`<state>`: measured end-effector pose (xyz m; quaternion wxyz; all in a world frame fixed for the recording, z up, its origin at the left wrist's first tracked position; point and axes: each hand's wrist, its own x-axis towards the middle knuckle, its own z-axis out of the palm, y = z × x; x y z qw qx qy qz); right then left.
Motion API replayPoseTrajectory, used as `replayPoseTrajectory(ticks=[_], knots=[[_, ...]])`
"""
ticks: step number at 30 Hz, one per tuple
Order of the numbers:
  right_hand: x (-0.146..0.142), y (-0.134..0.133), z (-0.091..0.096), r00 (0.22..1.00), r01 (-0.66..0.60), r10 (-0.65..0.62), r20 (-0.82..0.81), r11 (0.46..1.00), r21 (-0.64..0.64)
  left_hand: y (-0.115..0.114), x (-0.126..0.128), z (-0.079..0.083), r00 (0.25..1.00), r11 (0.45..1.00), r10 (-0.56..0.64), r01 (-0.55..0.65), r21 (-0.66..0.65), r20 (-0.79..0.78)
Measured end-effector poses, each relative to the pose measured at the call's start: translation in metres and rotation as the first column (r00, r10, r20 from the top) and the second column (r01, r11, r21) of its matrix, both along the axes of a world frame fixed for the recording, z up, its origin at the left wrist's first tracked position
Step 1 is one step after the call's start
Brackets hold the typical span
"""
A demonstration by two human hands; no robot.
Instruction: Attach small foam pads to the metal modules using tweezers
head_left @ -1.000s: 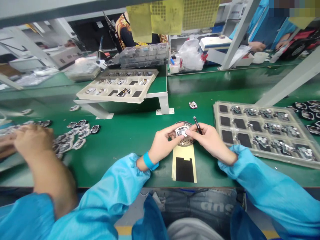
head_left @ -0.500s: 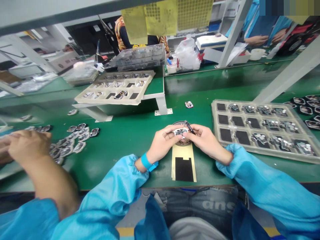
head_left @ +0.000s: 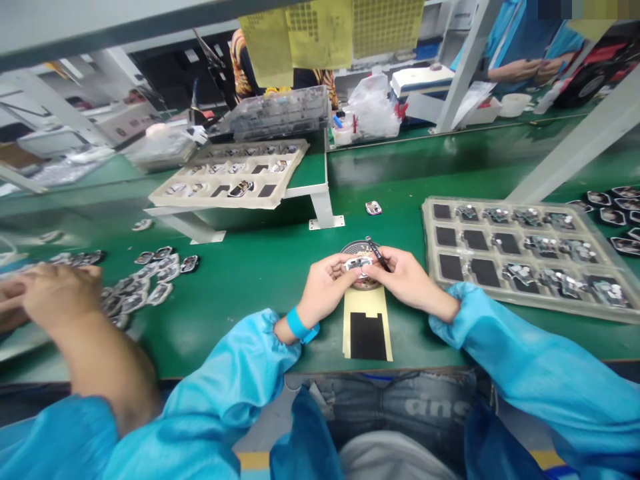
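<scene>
My left hand pinches a small white-rimmed electronic housing with parts inside it. On its other side, my right hand touches the housing with the thumb and also grips black tweezers, which point up and away from me. Both hands are over a round dish on the green bench. Below the dish lies a yellow sheet bearing a black adhesive piece. One more housing rests on the bench beyond the dish.
A compartment tray of circuit parts is at the right. Several housings lie in a pile at the left, near a co-worker's hand. Another tray sits on a raised stand. Dark housings are at far right.
Both hands have shifted very slightly, still holding the housing over the dish. The view has moved a little. The co-worker's hand at the left has shifted slightly.
</scene>
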<state>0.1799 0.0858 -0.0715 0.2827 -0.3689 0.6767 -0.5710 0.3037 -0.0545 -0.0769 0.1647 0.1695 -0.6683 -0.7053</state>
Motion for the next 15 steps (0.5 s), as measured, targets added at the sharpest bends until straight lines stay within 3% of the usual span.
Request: replayPoseTrajectory(ticks=[3,6,8,11,15], knots=[[-0.013,0.005,0.003,0.963,-0.006,0.024,-0.268,0.998,0.067,0.0,0.0,0.001,0.999,0.954,0.033,-0.021,-0.3,0.035],[-0.02,0.009,0.009,0.874,0.055,-0.075,-0.481,0.997,-0.057,0.001,0.002,0.003,0.999,0.84,0.035,-0.026,-0.541,0.006],[-0.02,0.011,0.012,0.839,0.0,-0.063,-0.541,0.993,-0.116,0.001,0.004,0.004,1.0,0.805,0.021,-0.025,-0.593,-0.012],[-0.018,0.011,0.01,0.807,-0.098,0.019,-0.59,0.99,-0.101,0.001,0.004,0.004,1.0,0.795,0.019,-0.026,-0.607,-0.019],[-0.016,0.012,0.003,0.779,-0.082,-0.011,-0.626,0.989,-0.12,-0.001,0.004,0.003,1.0,0.789,0.012,-0.025,-0.614,-0.026]])
